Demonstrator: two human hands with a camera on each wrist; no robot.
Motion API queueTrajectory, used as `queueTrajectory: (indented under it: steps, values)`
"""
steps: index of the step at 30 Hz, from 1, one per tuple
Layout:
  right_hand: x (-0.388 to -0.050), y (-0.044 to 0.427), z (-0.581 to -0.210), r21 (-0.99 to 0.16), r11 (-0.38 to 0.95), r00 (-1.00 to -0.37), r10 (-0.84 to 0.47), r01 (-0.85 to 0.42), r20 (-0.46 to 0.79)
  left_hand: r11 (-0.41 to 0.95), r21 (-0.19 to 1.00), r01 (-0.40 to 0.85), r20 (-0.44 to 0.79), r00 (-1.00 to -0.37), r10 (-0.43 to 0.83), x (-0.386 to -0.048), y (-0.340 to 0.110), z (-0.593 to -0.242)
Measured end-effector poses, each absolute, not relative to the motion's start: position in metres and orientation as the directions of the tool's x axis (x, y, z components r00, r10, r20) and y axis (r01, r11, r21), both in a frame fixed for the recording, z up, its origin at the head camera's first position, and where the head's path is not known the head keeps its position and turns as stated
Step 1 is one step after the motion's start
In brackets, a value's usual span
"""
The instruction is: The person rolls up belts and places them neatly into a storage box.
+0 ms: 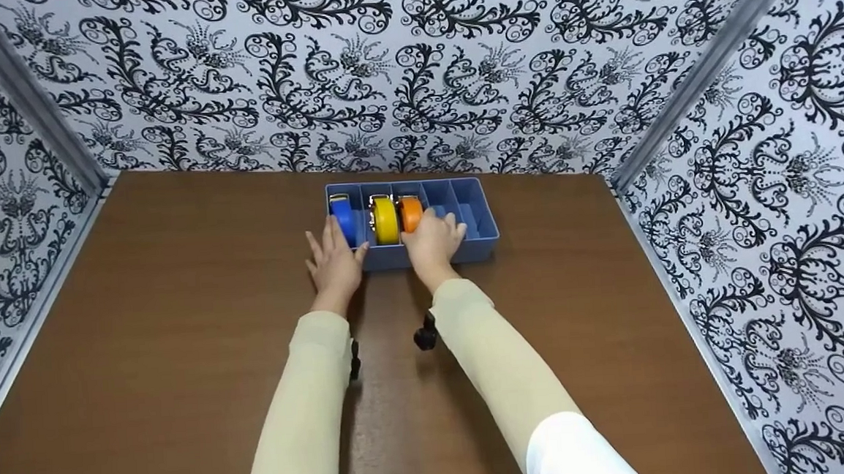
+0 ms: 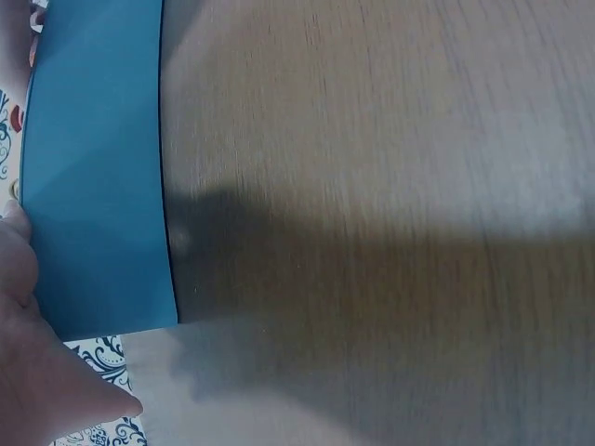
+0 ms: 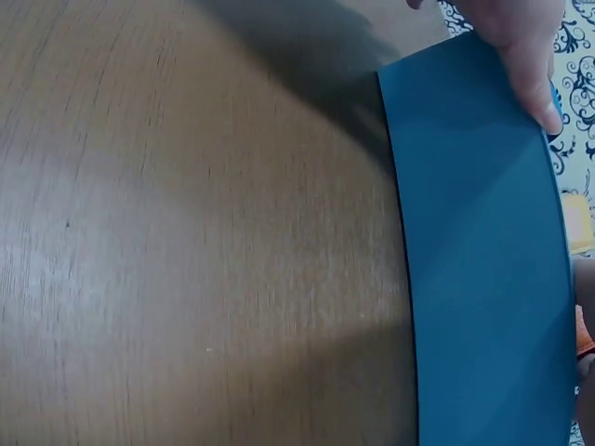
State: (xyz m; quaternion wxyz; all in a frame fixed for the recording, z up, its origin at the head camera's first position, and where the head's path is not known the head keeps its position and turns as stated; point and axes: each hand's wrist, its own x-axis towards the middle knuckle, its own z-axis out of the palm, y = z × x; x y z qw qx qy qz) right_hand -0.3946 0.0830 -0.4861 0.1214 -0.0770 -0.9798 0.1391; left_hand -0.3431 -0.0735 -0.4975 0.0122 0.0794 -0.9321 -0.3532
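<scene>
A blue-grey compartment box (image 1: 430, 255) stands toward the back of the brown table. Inside are a blue rolled belt (image 1: 342, 216) at the far left, a yellow rolled belt (image 1: 386, 221) and an orange rolled belt (image 1: 411, 212), with shiny metal parts. My right hand (image 1: 433, 243) reaches over the front rim and grips the orange belt; its fingertips are partly hidden. At the front left corner my left hand (image 1: 336, 264) rests with spread fingers beside the blue belt, touching the rim. In the right wrist view, that hand's thumb (image 3: 539, 93) lies over the rim.
Two right-hand compartments (image 1: 473, 208) of the box hold nothing visible. Patterned wall panels (image 1: 353, 72) rise behind and at both sides of the table (image 1: 178, 318). A small black device (image 1: 426, 336) hangs at the right wrist.
</scene>
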Motion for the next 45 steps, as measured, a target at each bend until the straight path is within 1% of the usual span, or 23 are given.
queueTrajectory:
  steps: [4,12,21,26,33,39,45]
  values:
    - [-0.391,0.082,-0.487,-0.275,0.958,-0.957,0.155,0.084,0.247,0.738,0.658,-0.151,-0.05,-0.986,-0.157,-0.342,-0.076,-0.497]
    - [-0.384,0.095,-0.487,-0.287,0.958,-0.927,0.103,-0.005,0.36,0.736,0.666,-0.127,-0.018,-0.988,-0.154,-0.343,-0.071,-0.493]
    - [-0.378,0.117,-0.489,-0.276,0.957,-0.92,0.031,-0.085,0.39,0.75,0.652,-0.116,-0.003,-0.989,-0.15,-0.349,-0.063,-0.499]
    - [-0.377,0.13,-0.488,-0.218,0.963,-0.914,-0.059,-0.158,0.402,0.741,0.661,-0.118,-0.012,-0.989,-0.147,-0.351,-0.064,-0.5]
    - [-0.376,0.153,-0.489,-0.084,0.946,-0.853,-0.241,-0.313,0.463,0.754,0.647,-0.113,-0.02,-0.991,-0.131,-0.357,-0.068,-0.5]
    - [-0.37,0.171,-0.485,0.011,0.908,-0.804,-0.377,-0.419,0.459,0.769,0.635,-0.077,-0.032,-0.997,-0.074,-0.362,-0.076,-0.502]
    - [-0.367,0.185,-0.483,0.073,0.845,-0.728,-0.497,-0.53,0.472,0.822,0.569,-0.032,-0.004,-0.999,-0.036,-0.361,-0.096,-0.493]
